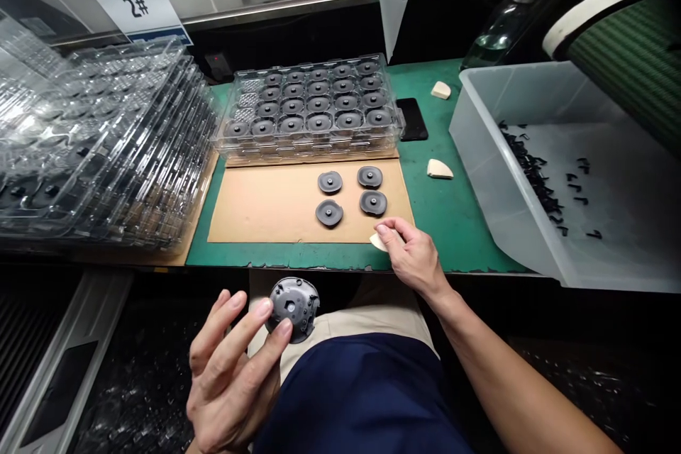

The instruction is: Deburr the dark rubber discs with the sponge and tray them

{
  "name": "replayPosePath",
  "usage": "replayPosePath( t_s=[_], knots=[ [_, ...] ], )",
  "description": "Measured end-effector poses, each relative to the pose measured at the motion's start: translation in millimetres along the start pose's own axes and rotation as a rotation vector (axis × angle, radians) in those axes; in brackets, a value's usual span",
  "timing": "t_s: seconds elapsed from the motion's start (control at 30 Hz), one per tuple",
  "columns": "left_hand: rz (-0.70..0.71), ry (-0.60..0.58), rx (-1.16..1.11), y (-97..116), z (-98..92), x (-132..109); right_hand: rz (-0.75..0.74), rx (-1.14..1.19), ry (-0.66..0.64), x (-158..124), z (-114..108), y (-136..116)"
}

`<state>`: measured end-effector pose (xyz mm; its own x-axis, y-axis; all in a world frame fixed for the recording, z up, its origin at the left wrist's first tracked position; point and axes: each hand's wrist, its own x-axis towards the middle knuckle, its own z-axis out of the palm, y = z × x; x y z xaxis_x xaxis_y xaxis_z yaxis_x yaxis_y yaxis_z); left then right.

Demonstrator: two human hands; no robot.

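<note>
Near my lap, my left hand (pixel 239 362) pinches a dark grey round plastic part (pixel 295 308) between thumb and fingers, its ribbed side with a central hole facing up. Over the front edge of the cardboard sheet (pixel 255 206), my right hand (pixel 412 252) holds a small cream-coloured wedge (pixel 378 242) between thumb and fingers. Several matching grey discs lie on the cardboard, smooth side up; the closest to my right hand is one grey disc (pixel 373 203). Two more cream pieces rest on the green mat: a nearer wedge (pixel 440 169) and a farther wedge (pixel 440 90).
Behind the cardboard stands a clear blister tray (pixel 313 145) filled mostly with grey discs. Tall stacked clear trays (pixel 106 156) occupy the left. A black phone (pixel 413 119) lies beside the tray. On the right, a translucent bin (pixel 494 177) contains small black clips (pixel 537 177).
</note>
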<state>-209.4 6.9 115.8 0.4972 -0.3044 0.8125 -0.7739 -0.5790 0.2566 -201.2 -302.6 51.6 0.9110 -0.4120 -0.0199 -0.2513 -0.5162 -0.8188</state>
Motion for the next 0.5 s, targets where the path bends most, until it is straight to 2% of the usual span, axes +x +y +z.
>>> replayPosePath(
  t_s=[0.1,0.2,0.3,0.37,0.5],
  knots=[
    [0.029,0.034,-0.002,-5.5,-1.1,5.2,-0.04,-0.055,0.022,4.8,3.0,8.9],
    [-0.055,-0.004,-0.009,-2.1,-1.7,15.9,-0.097,-0.107,0.021,8.1,5.1,15.5],
    [-0.126,0.015,-0.054,-3.3,-0.9,26.0,-0.175,-0.13,0.01,10.5,5.1,21.5],
    [-0.219,0.007,-0.108,-11.7,0.5,31.7,-0.232,-0.137,0.014,12.0,4.6,29.1],
    [-0.561,-0.015,-0.181,-46.6,0.6,48.0,-0.334,-0.288,0.099,16.7,11.7,64.9]
  ],
)
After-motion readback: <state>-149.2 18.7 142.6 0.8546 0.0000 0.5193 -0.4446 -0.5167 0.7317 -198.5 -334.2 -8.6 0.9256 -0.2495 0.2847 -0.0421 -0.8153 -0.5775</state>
